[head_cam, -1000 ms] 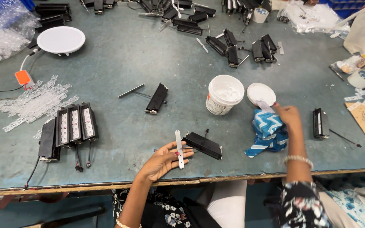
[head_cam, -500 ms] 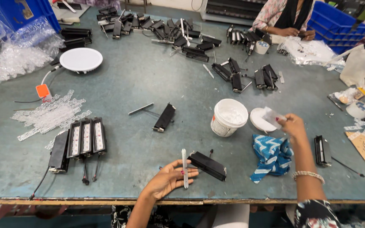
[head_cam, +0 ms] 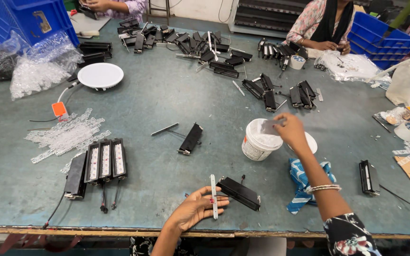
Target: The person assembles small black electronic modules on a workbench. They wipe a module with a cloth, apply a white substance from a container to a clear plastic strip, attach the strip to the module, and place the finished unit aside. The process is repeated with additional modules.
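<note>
1. Left hand (head_cam: 196, 208) rests palm-up at the near edge of the green table (head_cam: 167, 109), fingers loosely curled, with a thin white strip (head_cam: 213, 196) lying across the fingertips.
2. Right hand (head_cam: 290, 130) is raised over the white tub (head_cam: 259, 140), thumb and fingers pinching a small grey scraper (head_cam: 270, 126) above the tub's open mouth.
3. White strip: its long axis runs near-to-far, one end pointing toward the tub, the other toward the table edge. It lies well nearer than the tub and slightly to its left.
4. Black housing (head_cam: 238, 193) lies just right of the strip, touching the left fingertips, directly nearer than the tub. Its long axis runs diagonally, the left end farther away and the right end nearer.
5. White lid (head_cam: 310, 142) sits just right of the tub, partly hidden by the right wrist.
6. Blue patterned cloth (head_cam: 302, 182) lies nearer than the tub and to its right, under the right forearm.
7. Row of black lamp modules (head_cam: 101, 161) lies well left of the tub.
</note>
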